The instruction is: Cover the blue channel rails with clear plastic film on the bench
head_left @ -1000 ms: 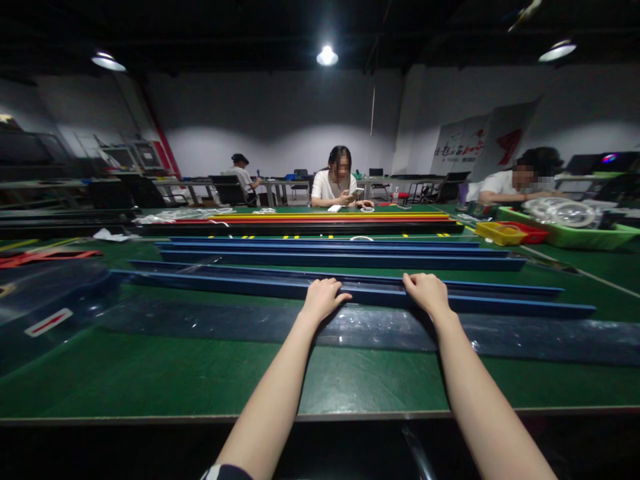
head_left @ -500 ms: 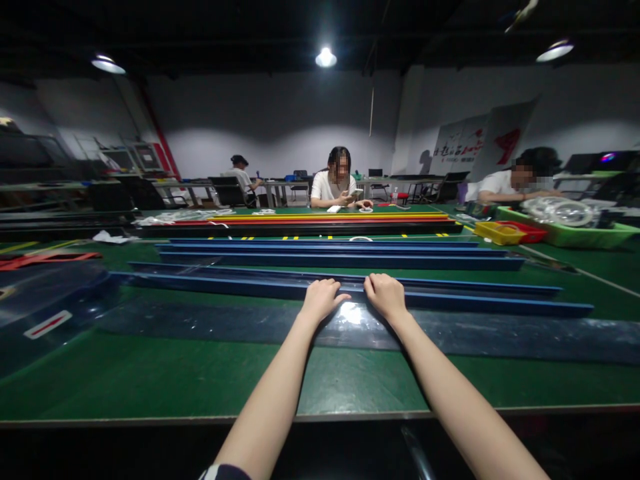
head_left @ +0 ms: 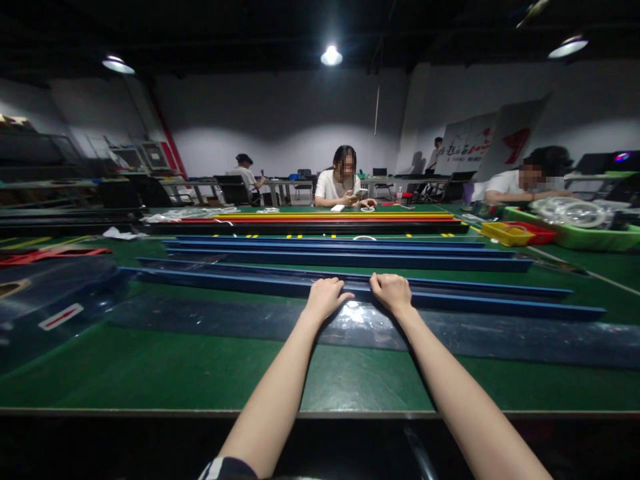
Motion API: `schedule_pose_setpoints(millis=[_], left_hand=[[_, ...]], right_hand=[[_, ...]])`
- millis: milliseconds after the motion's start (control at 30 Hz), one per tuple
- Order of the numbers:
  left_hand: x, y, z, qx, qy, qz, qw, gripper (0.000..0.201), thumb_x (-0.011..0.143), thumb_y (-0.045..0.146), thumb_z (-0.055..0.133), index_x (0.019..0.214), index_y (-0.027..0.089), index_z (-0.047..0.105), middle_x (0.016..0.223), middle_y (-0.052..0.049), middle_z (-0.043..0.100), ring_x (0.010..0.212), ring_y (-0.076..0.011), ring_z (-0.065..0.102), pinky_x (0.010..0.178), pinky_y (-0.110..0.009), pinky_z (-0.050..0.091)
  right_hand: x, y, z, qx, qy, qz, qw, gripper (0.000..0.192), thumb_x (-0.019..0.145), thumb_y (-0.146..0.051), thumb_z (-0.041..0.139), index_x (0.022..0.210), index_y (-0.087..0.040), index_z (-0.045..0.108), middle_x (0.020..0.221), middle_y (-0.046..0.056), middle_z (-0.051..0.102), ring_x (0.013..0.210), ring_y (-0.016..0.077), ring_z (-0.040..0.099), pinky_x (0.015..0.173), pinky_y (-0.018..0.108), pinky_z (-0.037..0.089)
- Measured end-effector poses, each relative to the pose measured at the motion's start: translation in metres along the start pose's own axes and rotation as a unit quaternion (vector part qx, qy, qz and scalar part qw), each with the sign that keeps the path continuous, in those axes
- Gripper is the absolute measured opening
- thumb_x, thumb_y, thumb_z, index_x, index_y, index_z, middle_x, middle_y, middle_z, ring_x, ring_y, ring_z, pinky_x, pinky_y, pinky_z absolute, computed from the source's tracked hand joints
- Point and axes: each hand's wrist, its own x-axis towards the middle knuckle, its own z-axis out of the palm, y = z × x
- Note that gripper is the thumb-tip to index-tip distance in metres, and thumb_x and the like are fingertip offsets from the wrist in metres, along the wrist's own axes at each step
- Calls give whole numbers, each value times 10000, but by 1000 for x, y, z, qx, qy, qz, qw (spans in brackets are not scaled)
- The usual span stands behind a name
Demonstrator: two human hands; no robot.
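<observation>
On the green counter (head_left: 150, 373), my left hand (head_left: 325, 298) and right hand (head_left: 393, 292) curled over the blue rail (head_left: 500, 305); it looked long, stiff, best gripped mid-length.

Blue rail (head_left: 250, 285), green table (head_left: 150, 373)

I can't read any text from here. The white banner (head_left: 475, 143) on the far wall carries dark characters and a large red mark, too blurred to make out. A white label (head_left: 61, 316) with a red stripe sits on the dark sheet at left, with no readable lettering.
</observation>
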Motion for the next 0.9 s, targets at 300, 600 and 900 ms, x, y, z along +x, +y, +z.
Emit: schedule_pose_setpoints(millis=[300,600,900], left_hand=[[0,-1,3,-10,19,32,999,375,853,511,412,926,177,568,969,-52,611,928,-197,555,754,-294,366],[2,-1,6,-36,26,63,997,378,827,503,473,1001,178,554,997,-53,598,973,-191,531,820,-293,336],[2,-5,3,-10,32,47,998,361,837,519,443,911,192,579,962,-34,617,924,-184,536,773,-296,319]], right_hand=[[1,1,-4,5,1,-5,1000,469,870,-348,308,704,-192,719,746,71,704,655,159,625,572,233,346],[0,20,-3,-18,14,-10,1000,456,858,-322,334,655,-180,716,704,79,701,616,152,617,557,231,329],[-4,64,-7,-43,24,57,997,463,846,-320,328,667,-173,728,684,93,697,642,180,622,568,250,333]])
